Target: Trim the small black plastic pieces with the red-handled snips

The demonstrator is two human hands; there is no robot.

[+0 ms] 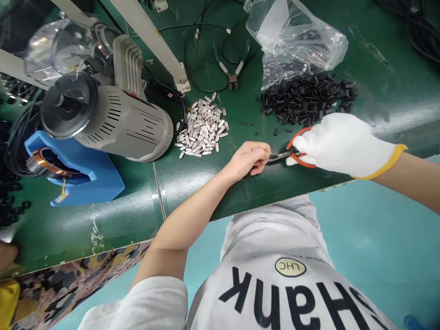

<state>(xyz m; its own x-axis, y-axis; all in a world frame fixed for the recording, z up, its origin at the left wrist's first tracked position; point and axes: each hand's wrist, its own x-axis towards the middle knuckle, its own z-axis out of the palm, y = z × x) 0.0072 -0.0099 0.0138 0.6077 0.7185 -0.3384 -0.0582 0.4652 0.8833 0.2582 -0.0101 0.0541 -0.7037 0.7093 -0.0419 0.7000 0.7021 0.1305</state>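
My left hand (249, 160), bare, is closed with thumb and fingers pinched on a small black piece (273, 156) at the tips of the pliers. Gripped in my right hand (338, 144), which wears a white knit glove with a yellow cuff, are pliers (284, 155) with orange-red handles. Their narrow metal jaws point left and meet the black piece. Just beyond both hands lies a heap of small black sleeve-like pieces (309, 98), with a few loose ones on the green table. To the left is a pile of small silvery metal parts (202, 126).
A clear plastic bag (299, 41) rests behind the black heap. Cutting pliers (233, 78) lie among thin black cables. On the left stand a grey machine (127, 121) and a blue tape dispenser (99, 176). The green table's (192, 197) front edge runs before my body. Part of another person shows far left.
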